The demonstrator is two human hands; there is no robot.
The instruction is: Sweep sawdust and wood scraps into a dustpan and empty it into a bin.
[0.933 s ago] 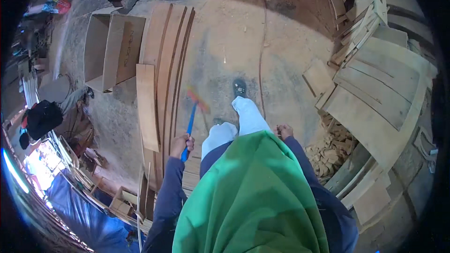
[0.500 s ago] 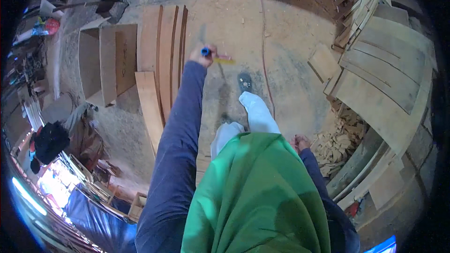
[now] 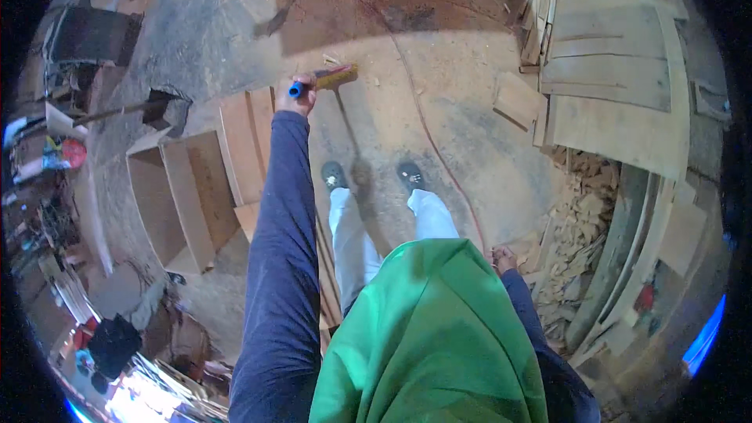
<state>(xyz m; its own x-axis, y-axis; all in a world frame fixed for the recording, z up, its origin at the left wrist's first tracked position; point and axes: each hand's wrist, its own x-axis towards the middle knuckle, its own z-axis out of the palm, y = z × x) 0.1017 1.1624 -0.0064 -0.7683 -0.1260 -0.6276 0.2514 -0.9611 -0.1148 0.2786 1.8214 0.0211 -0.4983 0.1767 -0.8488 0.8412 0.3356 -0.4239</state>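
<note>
Ahead of me, my left hand (image 3: 302, 94) is wrapped round the upper end of a broom, whose blue handle tip (image 3: 295, 89) points up at me. Beyond the hand, the broom head (image 3: 337, 76) shows yellow bristles and a reddish edge down at the sandy floor. Small wood scraps (image 3: 332, 59) lie just past it. My right hand (image 3: 504, 258) hangs low by my right side, its fingers curled and nothing visible in them. Green cloth covers the lower middle of the view and hides part of my body.
Long planks (image 3: 249, 133) and an open wooden box (image 3: 184, 200) lie on the left. A red cord (image 3: 423, 121) runs along the floor past my right foot. To the right are a heap of offcuts (image 3: 583, 227) and stacked plywood sheets (image 3: 619, 129).
My left hand and the broom have shifted left and farther away. My left shoe has come into view beside the right one; the box and planks now appear nearer to me.
</note>
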